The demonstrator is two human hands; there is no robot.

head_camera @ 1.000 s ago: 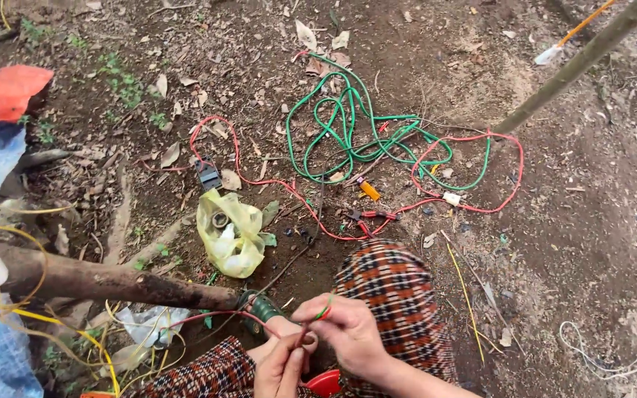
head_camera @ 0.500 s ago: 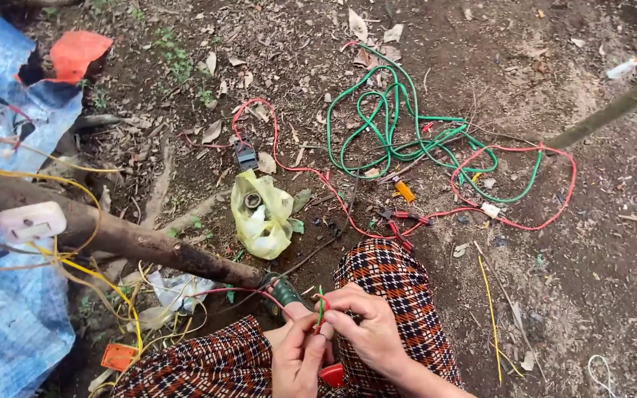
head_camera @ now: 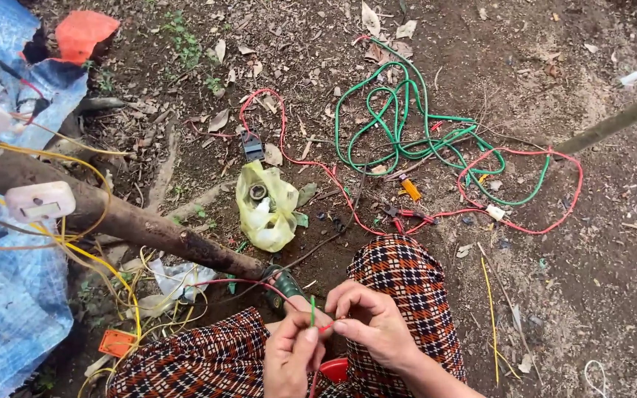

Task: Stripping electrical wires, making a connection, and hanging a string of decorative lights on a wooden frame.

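Your two hands meet at the bottom centre of the frame, above your lap in checked red, black and cream cloth. Your left hand point(head_camera: 293, 354) pinches a short green wire end point(head_camera: 312, 311) that stands upright between thumb and forefinger; its grip is closed tight on that wire. Your right hand point(head_camera: 370, 324) has its fingertips drawn together at the same spot, closed on a thin red wire point(head_camera: 248, 282) that runs away to the left toward a dark branch point(head_camera: 141, 225). The green piece is thin and straight, with only a short length showing above your fingers. Whether the two wire ends touch each other cannot be told.

On the bare soil above, a loose coil of green cable point(head_camera: 399, 125) lies at upper centre, with a long red cable point(head_camera: 525, 191) looping through it to the right. A crumpled yellow plastic bag point(head_camera: 265, 206) sits at centre, just left of the red cable. White sockets point(head_camera: 38, 200) hang on yellow wires at the left edge, over a blue tarp point(head_camera: 9, 295). A small orange tool point(head_camera: 409, 188) lies below the green coil.

Compared with half a second ago, your hands sit in nearly the same place, the green wire end now stands straighter, and the view has drifted slightly so the tarp fills more of the left side.
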